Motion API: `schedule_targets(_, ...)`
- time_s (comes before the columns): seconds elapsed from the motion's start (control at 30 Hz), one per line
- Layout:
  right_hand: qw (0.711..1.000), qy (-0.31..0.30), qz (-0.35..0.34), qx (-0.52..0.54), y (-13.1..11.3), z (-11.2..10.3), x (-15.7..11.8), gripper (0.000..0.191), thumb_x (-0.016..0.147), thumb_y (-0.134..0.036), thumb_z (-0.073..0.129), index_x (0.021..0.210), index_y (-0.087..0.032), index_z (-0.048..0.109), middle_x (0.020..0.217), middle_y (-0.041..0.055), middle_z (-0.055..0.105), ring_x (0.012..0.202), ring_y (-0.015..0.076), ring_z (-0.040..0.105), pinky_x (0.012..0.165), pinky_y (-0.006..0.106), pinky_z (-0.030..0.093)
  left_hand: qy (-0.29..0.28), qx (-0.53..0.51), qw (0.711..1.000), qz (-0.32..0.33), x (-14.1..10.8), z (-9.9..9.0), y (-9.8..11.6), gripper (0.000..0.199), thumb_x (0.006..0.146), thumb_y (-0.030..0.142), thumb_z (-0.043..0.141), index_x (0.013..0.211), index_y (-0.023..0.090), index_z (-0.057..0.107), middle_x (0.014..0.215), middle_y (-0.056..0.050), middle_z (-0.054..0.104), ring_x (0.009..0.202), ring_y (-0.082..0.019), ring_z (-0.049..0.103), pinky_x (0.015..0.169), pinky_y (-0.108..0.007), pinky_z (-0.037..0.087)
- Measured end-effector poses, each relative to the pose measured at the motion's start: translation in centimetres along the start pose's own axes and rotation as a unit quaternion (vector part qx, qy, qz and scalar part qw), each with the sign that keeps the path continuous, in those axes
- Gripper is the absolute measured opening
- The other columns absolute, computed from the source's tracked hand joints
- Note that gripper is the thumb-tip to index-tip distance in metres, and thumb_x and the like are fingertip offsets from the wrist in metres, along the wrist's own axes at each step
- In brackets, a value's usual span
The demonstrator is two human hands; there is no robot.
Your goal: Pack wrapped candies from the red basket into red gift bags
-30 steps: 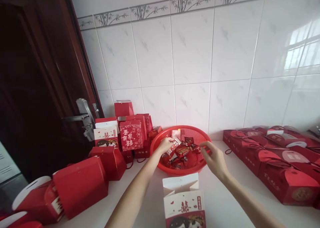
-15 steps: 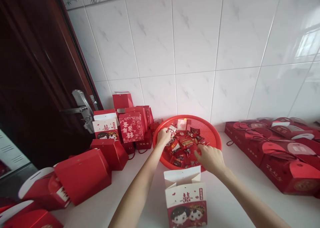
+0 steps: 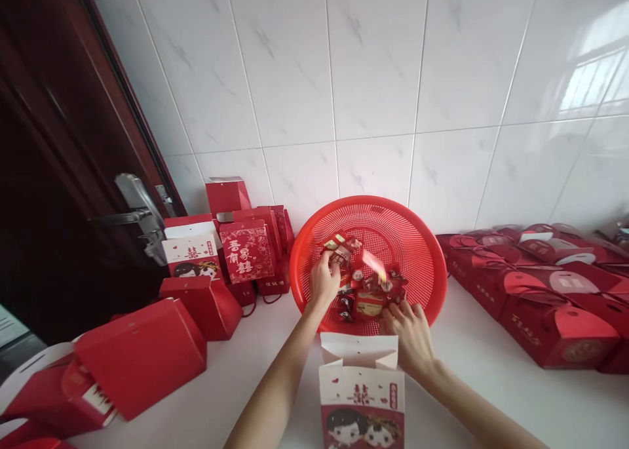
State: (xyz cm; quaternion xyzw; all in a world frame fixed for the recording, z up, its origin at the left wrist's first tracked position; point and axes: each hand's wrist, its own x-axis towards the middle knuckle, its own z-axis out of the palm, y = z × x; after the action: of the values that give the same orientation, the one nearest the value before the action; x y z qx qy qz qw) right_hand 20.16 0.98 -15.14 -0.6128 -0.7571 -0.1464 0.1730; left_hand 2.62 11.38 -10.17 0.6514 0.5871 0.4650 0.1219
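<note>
Your left hand (image 3: 324, 280) pinched a wrapped sweet (image 3: 343, 255) in the red basket (image 3: 437, 255); your right hand (image 3: 410, 334) curled at its near side (gripping what, I couldn't tell). Its apparent tilt toward you probably gathered sweets behind the open box (image 3: 361, 396).

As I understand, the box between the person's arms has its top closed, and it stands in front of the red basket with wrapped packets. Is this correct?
Not entirely: the head view shows that this box has its top open, not closed, with a white flap standing up. It does stand in front of the red basket with wrapped packets.
</note>
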Motion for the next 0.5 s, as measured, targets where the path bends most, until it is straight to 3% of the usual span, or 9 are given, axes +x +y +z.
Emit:
schedule_targets(0.13, 0.998, -0.044, 0.014, 0.042, 0.7, -0.7, 2.4, 0.031, 0.097, -0.02, 0.05, 0.077, -0.017, 0.073, 0.085, 0.0112, 0.078, 0.089, 0.026, 0.066, 0.076, 0.036, 0.032, -0.04, -0.02, 0.999, -0.012, 1.7, 1.3, -0.2, 0.024, 0.086, 0.008, 0.057, 0.1, 0.019, 0.074, 0.099, -0.01, 0.078, 0.094, -0.027, 0.071, 0.086, -0.033, 0.05)
schedule_targets(0.3, 0.997, -0.038, 0.032, 0.058, 1.5, -1.5, 4.2, 0.036, 0.097, -0.021, 0.045, 0.07, -0.018, 0.069, 0.076, 0.0097, 0.076, 0.076, 0.0216, 0.065, 0.075, 0.034, 0.031, -0.073, -0.075, 0.993, -0.049, 3.5, 1.4, -0.7, 0.013, 0.081, 0.011, 0.062, 0.074, 0.019, 0.07, 0.07, -0.003, 0.072, 0.07, -0.02, 0.067, 0.069, -0.027, 0.047)
schedule_targets(0.4, 0.996, -0.028, 0.05, 0.07, 1.6, -1.3, 4.5, 0.037, 0.096, -0.021, 0.045, 0.069, -0.018, 0.068, 0.074, 0.0091, 0.075, 0.071, 0.0204, 0.064, 0.073, 0.033, 0.031, -0.056, -0.131, 0.987, -0.073, 3.6, 0.9, -0.9, 0.015, 0.084, 0.019, 0.056, 0.075, 0.019, 0.068, 0.065, 0.0, 0.068, 0.061, -0.017, 0.063, 0.06, -0.024, 0.044)
schedule_targets(0.5, 0.994, -0.017, 0.066, 0.089, 1.5, -1.2, 4.7, 0.037, 0.096, -0.023, 0.045, 0.067, -0.019, 0.068, 0.071, 0.0085, 0.074, 0.068, 0.02, 0.064, 0.073, 0.033, 0.031, -0.02, -0.192, 0.977, -0.086, 3.5, 0.3, -0.5, 0.018, 0.084, 0.022, 0.05, 0.08, 0.019, 0.068, 0.075, -0.001, 0.071, 0.068, -0.016, 0.065, 0.061, -0.023, 0.046)
